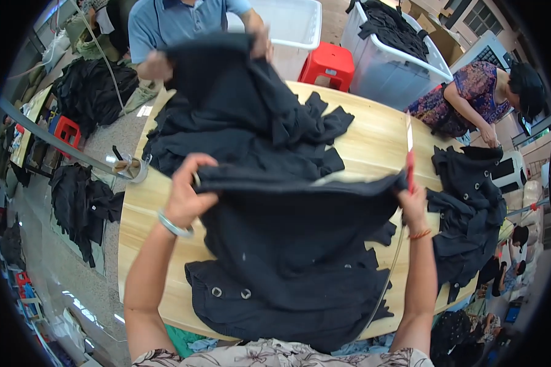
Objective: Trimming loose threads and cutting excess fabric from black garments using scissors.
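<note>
One black garment [300, 232] stretched above near edge of bench [364, 144]; left hand [188, 196], right hand [414, 207] fingers clenched on ends, right also gripping red-handled cutter [410, 164]. Seemingly spreading step; next calls for level lowering.

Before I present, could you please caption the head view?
Left hand and right hand hold a dark garment over a wooden table, the right also gripping a red-handled tool.

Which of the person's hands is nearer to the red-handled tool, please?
Right. The right hand is at the lower end of the red-handled tool; the left hand is well to its left, gripping the opposite end of the raised black garment.
</note>
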Tool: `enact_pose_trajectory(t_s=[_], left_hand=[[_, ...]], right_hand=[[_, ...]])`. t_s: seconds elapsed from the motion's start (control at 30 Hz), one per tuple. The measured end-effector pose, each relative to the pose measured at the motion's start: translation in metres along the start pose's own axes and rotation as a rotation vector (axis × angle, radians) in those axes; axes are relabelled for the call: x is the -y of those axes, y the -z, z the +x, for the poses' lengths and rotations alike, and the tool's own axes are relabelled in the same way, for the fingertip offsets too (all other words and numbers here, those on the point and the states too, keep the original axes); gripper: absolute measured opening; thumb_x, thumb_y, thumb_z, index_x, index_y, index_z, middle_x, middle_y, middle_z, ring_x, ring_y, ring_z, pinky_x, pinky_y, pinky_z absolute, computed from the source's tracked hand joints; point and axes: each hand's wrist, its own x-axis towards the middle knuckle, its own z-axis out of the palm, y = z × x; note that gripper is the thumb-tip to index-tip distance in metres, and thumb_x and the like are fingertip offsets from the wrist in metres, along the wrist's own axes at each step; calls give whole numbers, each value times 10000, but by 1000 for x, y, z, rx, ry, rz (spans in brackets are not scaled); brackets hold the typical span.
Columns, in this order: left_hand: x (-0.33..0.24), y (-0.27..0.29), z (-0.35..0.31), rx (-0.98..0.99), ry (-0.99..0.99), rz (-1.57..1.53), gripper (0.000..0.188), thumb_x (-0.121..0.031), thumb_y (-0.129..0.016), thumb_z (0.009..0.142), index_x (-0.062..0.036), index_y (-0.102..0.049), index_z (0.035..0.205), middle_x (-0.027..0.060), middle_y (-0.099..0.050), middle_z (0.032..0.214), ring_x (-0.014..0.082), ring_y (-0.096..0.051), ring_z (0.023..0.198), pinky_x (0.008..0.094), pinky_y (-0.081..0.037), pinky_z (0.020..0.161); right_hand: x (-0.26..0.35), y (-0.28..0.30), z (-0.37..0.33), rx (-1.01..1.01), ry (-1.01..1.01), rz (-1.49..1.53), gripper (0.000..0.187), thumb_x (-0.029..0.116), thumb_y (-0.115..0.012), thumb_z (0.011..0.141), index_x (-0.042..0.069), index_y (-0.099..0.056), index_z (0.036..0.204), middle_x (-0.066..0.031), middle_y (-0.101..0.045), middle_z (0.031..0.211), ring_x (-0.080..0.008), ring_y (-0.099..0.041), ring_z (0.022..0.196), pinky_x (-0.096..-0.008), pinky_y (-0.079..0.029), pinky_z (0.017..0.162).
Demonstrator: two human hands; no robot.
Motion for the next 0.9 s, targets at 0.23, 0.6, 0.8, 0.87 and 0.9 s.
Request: enact_pose_trajectory(t_s=[0.23,0.6,0.8,0.87,0.9], left_hand=[[-35,78,68,-25,-62,-57,464,64,-648,810,-49,-553,1250,5,-632,1100,92,-578,1027,237,-434,951],[229,82,14,-301,417,500,795,-113,-764,713,-36,-417,1423,140,-614,1027,238,-603,898,356,-510,839],[199,2,-109,-190,245,478,847,-62,-771,736,-76,-341,1465,177,-499,1238,309,-532,1055,392,-469,920],[181,-17,-136,-81,384,448,840,-68,-764,743,-86,-336,1467,184,-481,1232,326,-532,1039,400,-473,918],[175,-27,-149,-57,420,428,823,-55,-752,751,-86,-340,1462,184,-479,1228,329,-533,1041,404,-479,910]], right_hand=[[145,-12,67,-153,310,-203,188,231,-728,839,64,-673,904,66,-508,614,-40,-422,492,-216,-308,468],[-13,-81,37,264,135,-628,695,498,-838,621,34,-650,1103,-161,-706,883,-319,-686,866,-401,-519,794],[-69,-41,-123,368,-130,-780,830,358,-865,635,82,-495,1324,-208,-644,1125,-385,-619,1061,-435,-483,939],[-95,-47,-142,354,-255,-774,619,268,-794,723,67,-518,1240,-235,-661,1009,-427,-625,1004,-461,-485,906],[-110,-51,-148,338,-328,-728,539,228,-756,760,57,-520,1212,-244,-663,963,-440,-629,970,-471,-491,883]])
